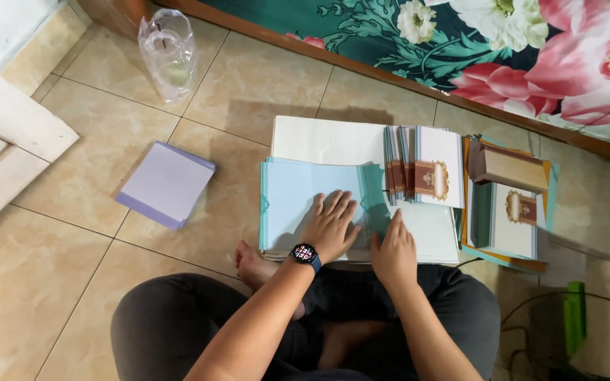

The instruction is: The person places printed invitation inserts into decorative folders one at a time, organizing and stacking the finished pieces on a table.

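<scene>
My left hand (333, 224), with a dark wristwatch on the wrist, lies flat with fingers spread on a pale blue card sheet (298, 194) that tops a stack on the floor. My right hand (393, 248) presses on the folded teal flap (374, 197) of that sheet, just to the right. Behind the hands stands a fanned row of folded cards (425, 166) with brown ornate fronts. A large white sheet (326, 140) lies under it all.
A lilac paper stack (166, 183) lies on the tiles at left. A clear plastic bag (169, 53) stands at the back. At right, an open box (506, 215) holds more cards. A floral bed edge (517, 42) runs behind; my crossed legs fill the foreground.
</scene>
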